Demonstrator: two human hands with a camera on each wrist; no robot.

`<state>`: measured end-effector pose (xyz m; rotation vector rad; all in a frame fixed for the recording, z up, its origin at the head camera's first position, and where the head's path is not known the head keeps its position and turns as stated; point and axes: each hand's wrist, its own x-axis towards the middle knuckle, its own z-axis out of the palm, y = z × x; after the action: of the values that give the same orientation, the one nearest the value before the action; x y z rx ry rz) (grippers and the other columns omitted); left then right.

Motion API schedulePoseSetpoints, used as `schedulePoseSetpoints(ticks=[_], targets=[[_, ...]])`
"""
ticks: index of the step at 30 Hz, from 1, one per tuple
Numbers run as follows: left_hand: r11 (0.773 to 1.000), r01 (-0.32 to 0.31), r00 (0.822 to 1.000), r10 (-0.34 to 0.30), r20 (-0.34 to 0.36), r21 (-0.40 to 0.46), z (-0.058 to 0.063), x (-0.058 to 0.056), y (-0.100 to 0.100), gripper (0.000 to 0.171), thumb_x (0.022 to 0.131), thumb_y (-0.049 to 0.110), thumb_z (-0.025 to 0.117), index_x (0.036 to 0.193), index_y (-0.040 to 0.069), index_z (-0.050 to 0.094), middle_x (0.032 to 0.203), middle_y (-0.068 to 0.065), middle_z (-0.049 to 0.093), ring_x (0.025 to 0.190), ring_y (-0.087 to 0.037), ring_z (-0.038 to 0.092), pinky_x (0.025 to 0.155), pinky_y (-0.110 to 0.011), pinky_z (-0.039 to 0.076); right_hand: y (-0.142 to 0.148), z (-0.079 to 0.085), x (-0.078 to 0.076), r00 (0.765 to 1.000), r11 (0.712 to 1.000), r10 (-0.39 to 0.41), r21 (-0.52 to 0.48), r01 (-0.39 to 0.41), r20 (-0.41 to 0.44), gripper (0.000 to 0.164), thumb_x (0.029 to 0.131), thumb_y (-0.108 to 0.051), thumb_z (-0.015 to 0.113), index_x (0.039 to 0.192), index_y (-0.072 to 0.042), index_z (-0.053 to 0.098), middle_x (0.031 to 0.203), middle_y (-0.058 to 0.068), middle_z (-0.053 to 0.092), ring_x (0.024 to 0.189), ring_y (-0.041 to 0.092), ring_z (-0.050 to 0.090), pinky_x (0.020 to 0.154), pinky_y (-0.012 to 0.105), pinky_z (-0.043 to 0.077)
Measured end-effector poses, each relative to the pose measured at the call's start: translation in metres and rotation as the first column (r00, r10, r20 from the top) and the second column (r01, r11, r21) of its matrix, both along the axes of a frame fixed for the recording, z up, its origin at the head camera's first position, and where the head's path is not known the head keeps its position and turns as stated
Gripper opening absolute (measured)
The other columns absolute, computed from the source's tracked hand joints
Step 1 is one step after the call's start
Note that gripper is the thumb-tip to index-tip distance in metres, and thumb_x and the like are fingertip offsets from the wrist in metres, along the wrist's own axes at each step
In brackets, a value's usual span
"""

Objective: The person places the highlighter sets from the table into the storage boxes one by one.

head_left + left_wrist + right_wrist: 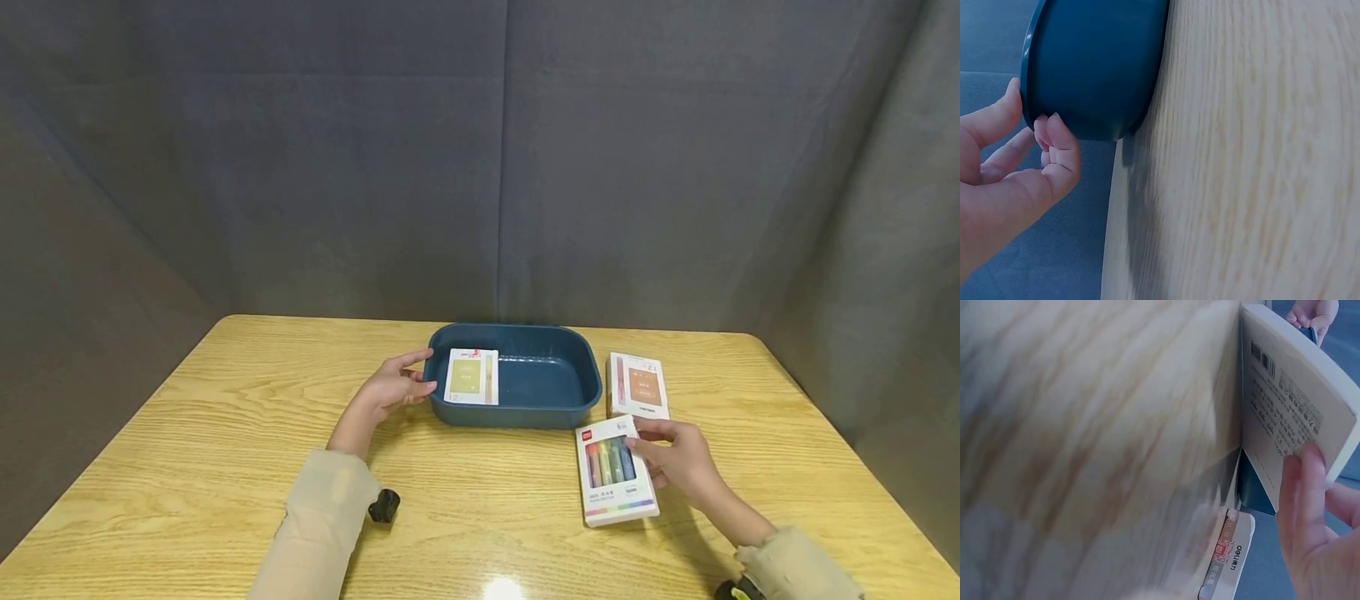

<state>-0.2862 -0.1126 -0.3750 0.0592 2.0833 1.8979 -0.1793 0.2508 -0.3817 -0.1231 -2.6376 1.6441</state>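
Note:
My left hand (390, 386) grips the left rim of a dark blue plastic basin (543, 417), thumb and fingers on either side of its edge in the left wrist view. Inside the basin, at its left end, lies a white box with a yellow-green panel (467, 377). With my right hand (678, 457) I pinch a white box of highlighters (611, 500) by its right edge, the colored pens showing through its window. This box is tilted; the right wrist view shows its printed back (1279, 400). Beyond it lies another white box with an orange-brown panel (637, 385).
The wooden table (480, 508) carries everything. A small black object (384, 506) shows beside my left sleeve, and a black and yellow one (738, 590) by my right cuff. Dark grey curtains (360, 192) hang behind the table and at both sides.

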Motion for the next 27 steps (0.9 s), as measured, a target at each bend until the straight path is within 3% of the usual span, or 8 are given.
schedulePoseSetpoints(ticks=[14,27], targets=[[0.999,0.030,1.000,-0.029,-0.006,0.033,-0.003,0.000,-0.002,0.061,0.083,-0.007,0.056,0.138,0.005,0.033,0.081,-0.008,0.040,0.064,-0.012,0.046,0.064,-0.026,0.045,0.005,0.018,0.004,1.000,0.994,-0.001,-0.105,0.003,0.016,0.041,0.085,-0.006,0.059,0.119,0.014,0.048,0.078,0.004,0.061,0.057,0.012,0.056,0.043,0.029,0.047],[0.999,0.033,0.999,-0.033,-0.011,0.024,-0.004,-0.001,-0.002,0.062,0.083,-0.007,0.057,0.138,0.006,0.032,0.082,-0.008,0.040,0.064,-0.013,0.046,0.065,-0.028,0.045,0.011,0.028,0.003,0.999,0.991,-0.032,-0.134,0.031,-0.006,0.041,0.085,-0.010,0.061,0.117,0.014,0.050,0.079,-0.005,0.060,0.061,0.009,0.052,0.046,0.026,0.046]])
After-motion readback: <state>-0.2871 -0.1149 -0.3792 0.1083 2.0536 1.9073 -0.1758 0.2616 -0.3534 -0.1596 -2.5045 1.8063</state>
